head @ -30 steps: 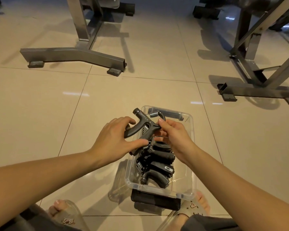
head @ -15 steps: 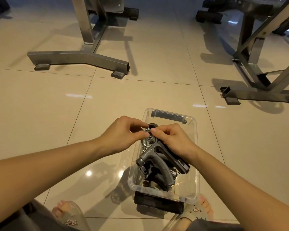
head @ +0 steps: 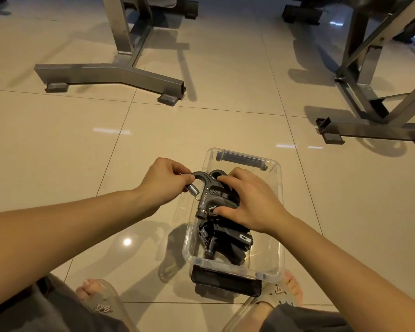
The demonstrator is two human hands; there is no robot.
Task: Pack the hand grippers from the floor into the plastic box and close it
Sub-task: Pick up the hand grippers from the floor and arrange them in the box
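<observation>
Plastic box, clear, rectangular (head: 280, 212): stood open on the beige tiled floor (head: 82, 164); no lid is fitted and none is seen.
Black hand grippers with steel springs, several (head: 225, 240): already heaped inside the box.
Top hand gripper, black, hook-ended (head: 207, 190): held over the heap at the box's left rim, judged not yet settled.
Right hand (head: 247, 200): laid over its handles, thumb and fingers curved round them.
Left hand (head: 163, 185): the hooked end is pinched by its fingertips, beside the coil spring (head: 193, 189).
Status: packing is judged nearly done. Seating this piece and closing the box remain.
</observation>
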